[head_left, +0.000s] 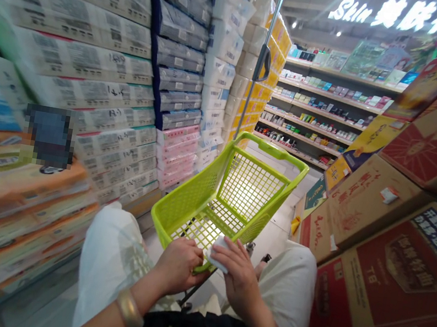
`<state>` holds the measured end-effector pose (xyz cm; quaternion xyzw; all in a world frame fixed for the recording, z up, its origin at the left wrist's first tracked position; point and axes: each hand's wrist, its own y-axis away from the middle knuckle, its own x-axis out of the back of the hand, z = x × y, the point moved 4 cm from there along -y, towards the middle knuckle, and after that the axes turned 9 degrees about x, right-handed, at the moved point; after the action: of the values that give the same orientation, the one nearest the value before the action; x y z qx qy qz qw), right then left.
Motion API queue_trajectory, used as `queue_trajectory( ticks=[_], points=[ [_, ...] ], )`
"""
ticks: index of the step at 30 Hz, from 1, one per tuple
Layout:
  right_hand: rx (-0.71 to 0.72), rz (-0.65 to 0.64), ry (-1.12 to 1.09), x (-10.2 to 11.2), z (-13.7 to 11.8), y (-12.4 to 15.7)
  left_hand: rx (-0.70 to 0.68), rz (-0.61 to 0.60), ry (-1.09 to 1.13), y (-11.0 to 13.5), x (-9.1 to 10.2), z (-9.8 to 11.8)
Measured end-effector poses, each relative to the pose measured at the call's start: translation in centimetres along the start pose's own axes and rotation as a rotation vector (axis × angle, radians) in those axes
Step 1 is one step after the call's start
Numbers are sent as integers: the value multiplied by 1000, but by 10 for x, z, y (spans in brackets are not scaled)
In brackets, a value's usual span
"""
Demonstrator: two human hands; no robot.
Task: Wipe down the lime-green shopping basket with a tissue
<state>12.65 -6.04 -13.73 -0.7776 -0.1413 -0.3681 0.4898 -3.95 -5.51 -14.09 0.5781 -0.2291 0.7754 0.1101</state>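
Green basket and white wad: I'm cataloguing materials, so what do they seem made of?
Green basket: probably moulded plastic, slightly glossy, judging by its uniform colour and gridded walls.
White wad under the right hand: perhaps matte cloth or paper, judging by dull, soft-looking edges.

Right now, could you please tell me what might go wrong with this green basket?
The white wipe could slip from under the right hand into the green basket. If the left hand loosens on the rim, the basket might shift. The stacked cartons nearby could get bumped.
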Motion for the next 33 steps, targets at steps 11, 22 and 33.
queue_trajectory(
  ticks=[11,22,33],
  points=[
    [39,-31,-19,-2,-13,0,6,3,12,0,-1,0],
    [-84,103,17,5,7,1,-4,-8,-7,0,1,1],
    [-107,142,65,10,12,-5,-1,-21,-1,0,0,0]
  ],
)
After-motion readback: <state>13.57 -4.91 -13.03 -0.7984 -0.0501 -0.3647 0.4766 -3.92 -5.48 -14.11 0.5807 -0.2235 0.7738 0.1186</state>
